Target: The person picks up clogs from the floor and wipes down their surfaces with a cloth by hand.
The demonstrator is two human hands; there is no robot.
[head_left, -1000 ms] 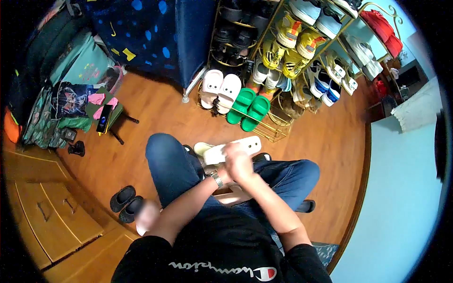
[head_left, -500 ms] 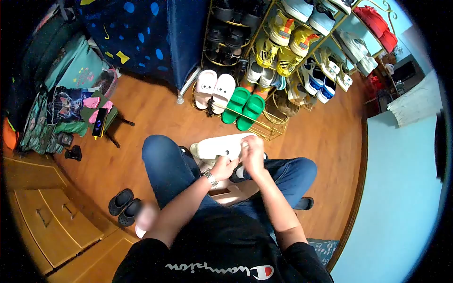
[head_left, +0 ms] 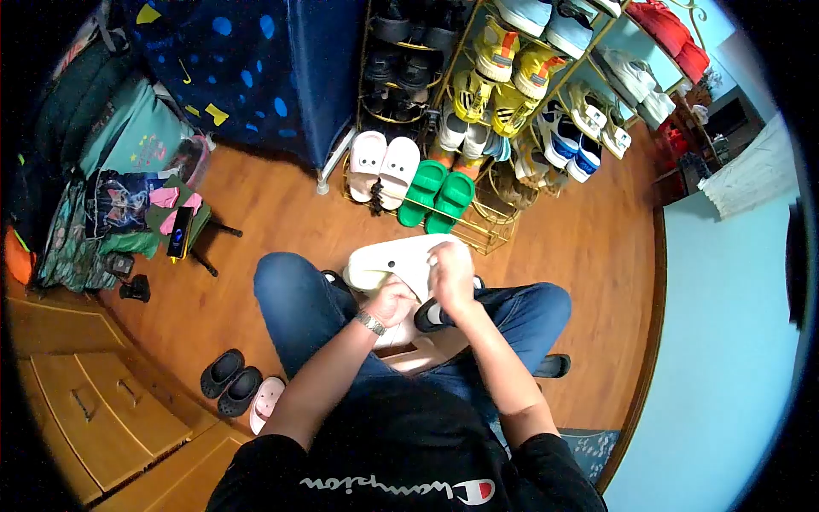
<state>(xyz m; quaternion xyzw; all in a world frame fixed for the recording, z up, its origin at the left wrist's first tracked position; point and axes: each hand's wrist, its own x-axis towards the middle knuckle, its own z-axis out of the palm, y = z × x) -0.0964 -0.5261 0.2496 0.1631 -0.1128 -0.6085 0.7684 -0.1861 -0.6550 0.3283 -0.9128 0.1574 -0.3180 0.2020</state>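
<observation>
A white clog (head_left: pixel 375 260) with a dark round rivet on its side is held up between my knees. My left hand (head_left: pixel 392 305) is closed on its near side, by the strap and opening. At the clog's right end is my right hand (head_left: pixel 452 277), fingers curled against the surface; what is pinched in them, if anything, is hidden. Below the clog, between my legs, lies a pale, whitish object (head_left: pixel 422 354), partly covered by my hands and the clog.
Ahead, a gold wire shoe rack (head_left: pixel 490 241) holds several pairs, including white slides (head_left: pixel 397 166) and green slides (head_left: pixel 452 200). Black clogs (head_left: pixel 239 391) and a pink clog (head_left: pixel 268 401) lie left of my leg. A small stool (head_left: pixel 200 224) carries a phone (head_left: pixel 180 232). Wooden drawers (head_left: pixel 111 410) stand at left.
The clog has turned, with its rivet shifting up and left. My left hand has moved slightly down and left. My right hand has shifted slightly left. The view has shifted a little.
</observation>
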